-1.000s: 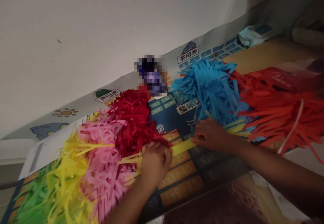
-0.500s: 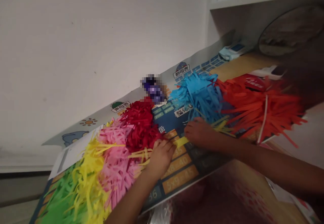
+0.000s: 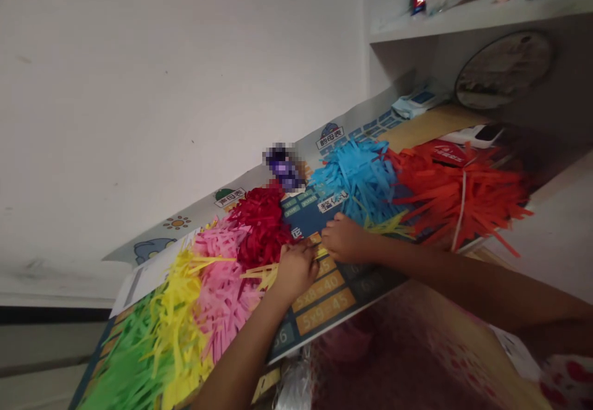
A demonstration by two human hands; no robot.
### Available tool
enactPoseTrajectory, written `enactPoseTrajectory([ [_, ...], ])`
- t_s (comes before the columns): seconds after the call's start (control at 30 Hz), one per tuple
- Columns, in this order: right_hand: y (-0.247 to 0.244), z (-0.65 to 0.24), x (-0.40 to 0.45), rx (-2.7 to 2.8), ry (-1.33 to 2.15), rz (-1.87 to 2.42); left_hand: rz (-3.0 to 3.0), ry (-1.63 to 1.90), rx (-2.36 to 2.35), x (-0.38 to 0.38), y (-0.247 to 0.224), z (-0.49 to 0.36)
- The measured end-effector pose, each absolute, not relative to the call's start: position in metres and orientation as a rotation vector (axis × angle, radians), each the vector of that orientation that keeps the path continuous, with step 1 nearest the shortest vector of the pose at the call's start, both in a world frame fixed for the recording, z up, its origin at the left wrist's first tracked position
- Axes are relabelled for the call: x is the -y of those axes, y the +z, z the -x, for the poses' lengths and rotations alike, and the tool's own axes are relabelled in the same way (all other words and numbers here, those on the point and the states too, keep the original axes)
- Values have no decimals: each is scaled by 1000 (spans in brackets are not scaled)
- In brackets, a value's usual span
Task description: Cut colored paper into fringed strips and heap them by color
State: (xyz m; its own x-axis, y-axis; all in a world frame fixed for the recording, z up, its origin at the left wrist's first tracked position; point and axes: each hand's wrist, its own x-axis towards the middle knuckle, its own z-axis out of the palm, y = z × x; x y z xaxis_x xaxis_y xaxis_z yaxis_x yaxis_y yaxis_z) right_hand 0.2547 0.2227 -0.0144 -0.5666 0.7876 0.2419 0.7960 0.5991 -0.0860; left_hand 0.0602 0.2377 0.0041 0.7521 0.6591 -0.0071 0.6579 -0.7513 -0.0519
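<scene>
My left hand (image 3: 297, 269) is closed round the middle of a bundle of pale yellow paper strips (image 3: 262, 274), whose ends fan out to its left. Close by on the right, my right hand (image 3: 345, 238) is closed on the same yellow bundle, with strips (image 3: 391, 225) spreading out beyond it. A short yellow stretch shows between the hands. Beyond my left hand lies a dark red paper tassel (image 3: 264, 228); pink strips (image 3: 225, 302) lie to its left. A blue tassel (image 3: 356, 178) sits behind my right hand.
A printed mat (image 3: 324, 311) covers the table. Yellow strips (image 3: 180, 317) and green strips (image 3: 134, 354) lie at the left, and a red-orange tassel (image 3: 467, 197) tied with a pale band at the right. A round clock-like object (image 3: 504, 70) stands under a shelf (image 3: 482, 21).
My hands have drawn closer together, and less of the yellow bundle shows between them. The camera view has shifted, showing more of the shelf.
</scene>
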Motion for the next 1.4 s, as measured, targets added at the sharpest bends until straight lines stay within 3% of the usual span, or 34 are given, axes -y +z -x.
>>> enactPoseTrajectory([
  [0.3, -43, -274, -210, 2557, -140, 1258, 2903, -160, 981, -233, -10, -36],
  [0.6, -44, -312, -218, 2306, 410, 1451, 3036, -337, 1399, -241, -17, -29],
  [0.93, -40, -308, -224, 2253, 514, 1543, 2999, -130, 1494, -248, -11, -38],
  [1.4, -42, -305, -223, 2183, 495, 1584, 3025, -214, 1592, -251, -12, -39],
])
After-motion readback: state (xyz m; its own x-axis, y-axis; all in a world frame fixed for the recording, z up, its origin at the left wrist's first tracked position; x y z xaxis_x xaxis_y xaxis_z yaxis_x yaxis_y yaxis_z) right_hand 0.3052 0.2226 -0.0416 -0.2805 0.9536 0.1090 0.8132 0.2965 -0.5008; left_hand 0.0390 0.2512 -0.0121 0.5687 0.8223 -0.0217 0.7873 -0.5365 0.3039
